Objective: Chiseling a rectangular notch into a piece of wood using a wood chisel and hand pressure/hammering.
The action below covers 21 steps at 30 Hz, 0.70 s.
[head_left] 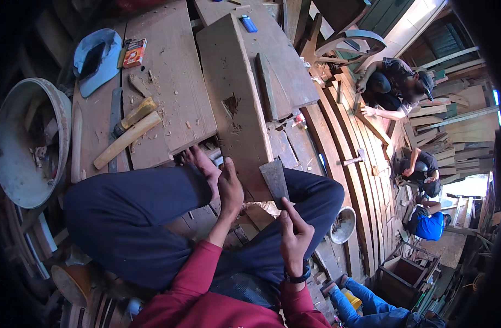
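Observation:
In front of me a thick wooden beam [235, 109] slopes down between my knees, with a rough chipped-out mortise [232, 104] in its upper face. My left hand [230, 188] grips the beam's left edge near its close end, thumb up; its other fingers are partly hidden. In my right hand [295, 235] is a flat, tapered metal blade [273, 177], pinched by its narrow end between thumb and fingers. The blade's wide end lies over the beam's right edge. A yellow-handled chisel [136, 116] and a wooden mallet handle or stick [127, 139] lie on the planks to the left.
On the left stand a large pale basin [62, 109], a light-blue cap [100, 60] and a small red box [134, 53]. A blue lighter [249, 23] lies beyond the beam. Rightward are long timbers [365, 180], a hammer [355, 157], a bucket [344, 224] and several people working.

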Tool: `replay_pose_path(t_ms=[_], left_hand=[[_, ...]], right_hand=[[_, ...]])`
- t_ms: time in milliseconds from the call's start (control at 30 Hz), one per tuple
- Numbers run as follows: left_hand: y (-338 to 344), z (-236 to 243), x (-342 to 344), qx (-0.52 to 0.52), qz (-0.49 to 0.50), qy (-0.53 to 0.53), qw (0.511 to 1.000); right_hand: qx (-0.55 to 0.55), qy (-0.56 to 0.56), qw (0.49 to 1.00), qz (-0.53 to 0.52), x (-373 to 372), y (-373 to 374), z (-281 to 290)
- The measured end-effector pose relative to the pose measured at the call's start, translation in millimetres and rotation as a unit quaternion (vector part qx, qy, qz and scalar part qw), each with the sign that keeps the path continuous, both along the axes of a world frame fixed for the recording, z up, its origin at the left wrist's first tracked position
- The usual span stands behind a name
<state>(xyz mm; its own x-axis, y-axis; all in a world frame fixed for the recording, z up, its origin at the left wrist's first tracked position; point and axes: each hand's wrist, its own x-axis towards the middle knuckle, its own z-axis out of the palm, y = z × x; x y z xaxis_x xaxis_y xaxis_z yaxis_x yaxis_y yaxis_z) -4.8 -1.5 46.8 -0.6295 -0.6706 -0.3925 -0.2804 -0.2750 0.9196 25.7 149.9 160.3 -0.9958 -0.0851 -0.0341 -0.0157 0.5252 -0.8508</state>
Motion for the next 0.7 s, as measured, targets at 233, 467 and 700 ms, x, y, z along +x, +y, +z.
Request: replay_pose_path(t_ms=[233, 467, 700], left_hand=[[14, 8, 21, 0.015, -0.043, -0.032, 0.998], [20, 11, 38, 0.042, -0.082, -0.023, 0.995], [21, 5, 30, 0.01, -0.047, 0.0, 0.999]], right_hand=[[0.014, 0.005, 0.999, 0.038, -12, -7, 12], [-0.011, -0.01, 0.999, 0.032, 11, 13, 2], [-0.011, -0.002, 0.999, 0.031, 14, 12, -7]])
